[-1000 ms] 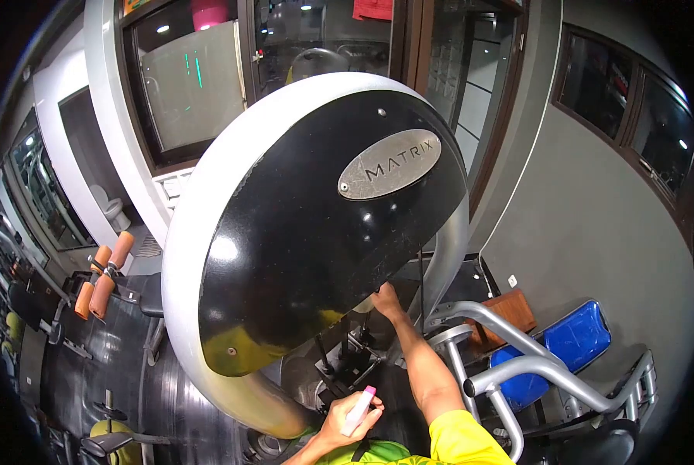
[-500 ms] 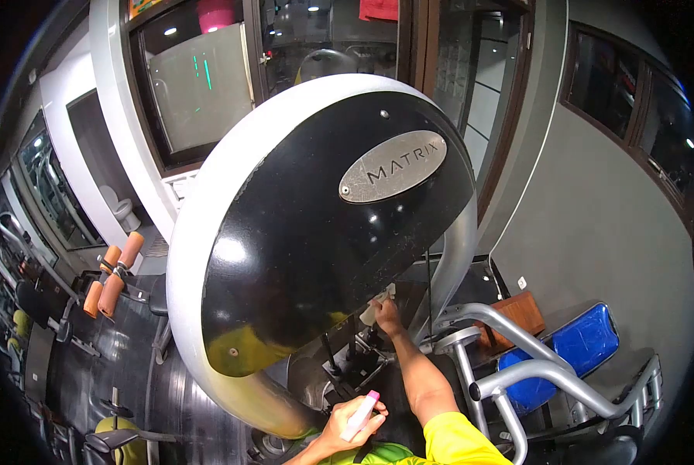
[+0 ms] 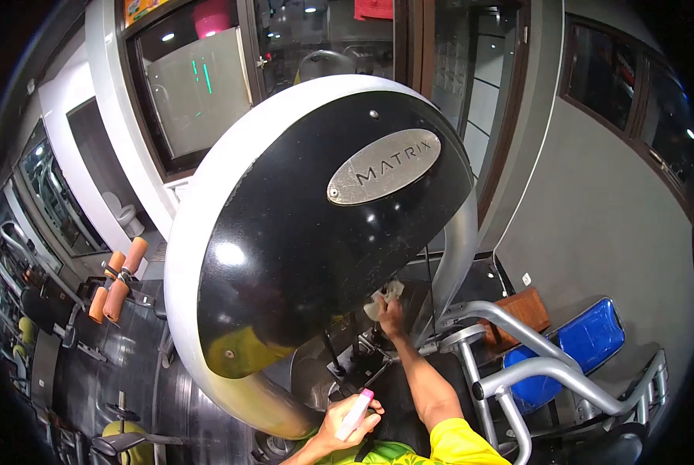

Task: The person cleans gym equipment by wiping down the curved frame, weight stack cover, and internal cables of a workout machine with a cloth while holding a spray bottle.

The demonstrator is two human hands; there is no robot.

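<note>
A gym machine's glossy black panel (image 3: pixel 300 225) with a MATRIX badge (image 3: pixel 384 167) fills the middle of the head view, framed by a thick white tube. My right hand (image 3: pixel 391 316) is closed on a pale cloth (image 3: pixel 384 299) at the panel's lower right edge. Whether the cloth presses on the panel is hard to tell. Lower down, my left hand (image 3: pixel 339 425) is wrapped round a small white bottle (image 3: pixel 355 416) with a pink top, tilted up to the right. It stays below the panel, apart from it.
To the right stand silver tube frames (image 3: pixel 548 376) and a blue padded bench (image 3: pixel 591 337) by the grey wall. A brown wooden box (image 3: pixel 517 314) sits behind them. Orange foam rollers (image 3: pixel 115 298) are on a machine at the left. Dark-framed windows and doors lie beyond.
My right hand and the cloth have shifted slightly along the panel's lower edge. My left hand keeps the bottle in nearly the same place. The view has turned slightly.
</note>
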